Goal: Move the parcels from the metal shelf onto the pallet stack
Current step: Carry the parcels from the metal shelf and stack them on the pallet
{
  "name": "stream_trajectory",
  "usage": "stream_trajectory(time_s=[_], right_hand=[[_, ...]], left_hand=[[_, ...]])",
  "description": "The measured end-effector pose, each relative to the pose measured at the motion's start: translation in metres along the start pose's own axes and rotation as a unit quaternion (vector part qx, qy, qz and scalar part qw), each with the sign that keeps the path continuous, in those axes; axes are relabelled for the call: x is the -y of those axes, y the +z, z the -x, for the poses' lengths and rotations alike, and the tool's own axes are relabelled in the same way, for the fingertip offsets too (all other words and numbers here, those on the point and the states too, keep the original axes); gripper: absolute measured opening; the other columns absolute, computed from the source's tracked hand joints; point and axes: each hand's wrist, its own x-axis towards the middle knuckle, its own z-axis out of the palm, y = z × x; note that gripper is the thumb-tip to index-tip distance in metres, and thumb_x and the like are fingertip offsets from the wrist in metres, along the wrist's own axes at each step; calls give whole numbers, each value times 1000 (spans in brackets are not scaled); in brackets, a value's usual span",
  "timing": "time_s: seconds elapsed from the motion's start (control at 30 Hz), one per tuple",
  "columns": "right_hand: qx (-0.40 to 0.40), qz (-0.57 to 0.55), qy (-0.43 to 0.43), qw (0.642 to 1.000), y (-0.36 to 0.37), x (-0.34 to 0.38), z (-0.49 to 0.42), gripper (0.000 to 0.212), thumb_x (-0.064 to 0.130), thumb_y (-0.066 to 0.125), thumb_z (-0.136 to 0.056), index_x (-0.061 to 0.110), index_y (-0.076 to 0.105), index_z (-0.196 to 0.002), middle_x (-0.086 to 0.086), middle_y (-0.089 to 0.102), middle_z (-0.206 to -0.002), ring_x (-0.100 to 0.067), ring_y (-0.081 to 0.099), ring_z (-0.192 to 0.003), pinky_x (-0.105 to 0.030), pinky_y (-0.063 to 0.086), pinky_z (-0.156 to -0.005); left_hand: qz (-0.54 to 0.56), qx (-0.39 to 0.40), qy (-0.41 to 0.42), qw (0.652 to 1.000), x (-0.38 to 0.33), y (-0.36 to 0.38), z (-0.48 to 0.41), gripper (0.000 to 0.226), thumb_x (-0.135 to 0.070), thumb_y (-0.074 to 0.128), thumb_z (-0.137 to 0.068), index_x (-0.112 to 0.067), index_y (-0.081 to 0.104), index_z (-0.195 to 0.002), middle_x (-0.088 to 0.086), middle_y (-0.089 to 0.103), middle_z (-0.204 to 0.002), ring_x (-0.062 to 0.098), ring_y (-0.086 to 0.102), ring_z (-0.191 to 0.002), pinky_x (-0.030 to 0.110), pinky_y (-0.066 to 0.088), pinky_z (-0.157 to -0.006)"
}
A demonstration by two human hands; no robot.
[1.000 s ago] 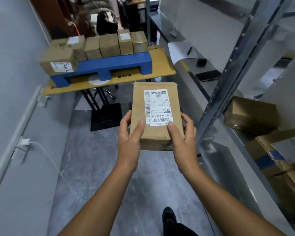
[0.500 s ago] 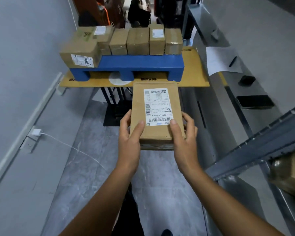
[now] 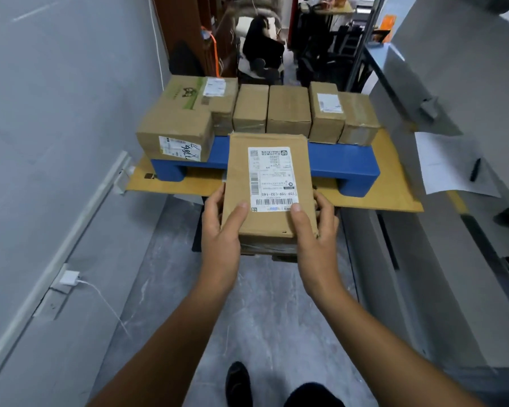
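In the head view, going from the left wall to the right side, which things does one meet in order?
white charger → left hand → parcel → right hand → pen

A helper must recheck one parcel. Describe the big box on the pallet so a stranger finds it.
Find the blue pallet on the board. In its row of parcels, take the box at the left end. It alone is bigger, with green print and handwriting on its label.
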Motion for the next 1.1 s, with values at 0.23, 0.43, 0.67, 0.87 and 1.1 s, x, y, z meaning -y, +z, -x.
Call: stream_trajectory(time_s=[0.23,0.43,0.67,0.87,1.1], right_hand=[[-12,5,28,1000,37,-14,-72,50,71,61,-77,64,49,-124,8,49,-134,5,57,-115,-25,53,-95],[-3,1,27,1000,58,-45,-148,53,66,62,-81,57,51,-133,16,47,-137,12,53,-118,-13,51,-89],[7,-21,42,999,77,-50,-256,48,64,61,-83,58,52,-130,-1,52,-139,0,57,-117,-15,49,-89],[58,-20,39,997,90,-53,-315,47,59,62,-87,53,54,-133,1,56,-137,-11,57,-123,-21,51,-91],[116,-21,82,990,85,-57,-354,51,52,67,-86,43,61,-136,3,64,-136,-23,60,-129,-41,48,-102]], left_hand=[[-26,22,-3,999,11,-1,-79,60,-48,70,-88,-41,53,-144,-12,65,-133,0,67,-114,12,55,-79],[-48,34,-15,998,31,9,-163,56,-43,69,-91,-38,52,-145,-22,67,-128,1,66,-117,13,54,-83],[-94,99,-43,990,25,29,-276,76,-56,69,-84,-38,44,-153,-10,57,-148,13,56,-135,47,48,-112],[-66,122,-22,990,13,37,-362,57,-47,71,-90,-52,51,-143,-9,59,-147,20,57,-136,55,49,-110],[-51,127,-70,988,13,19,-427,77,-51,75,-83,-44,43,-153,-7,54,-152,16,57,-135,53,47,-112]])
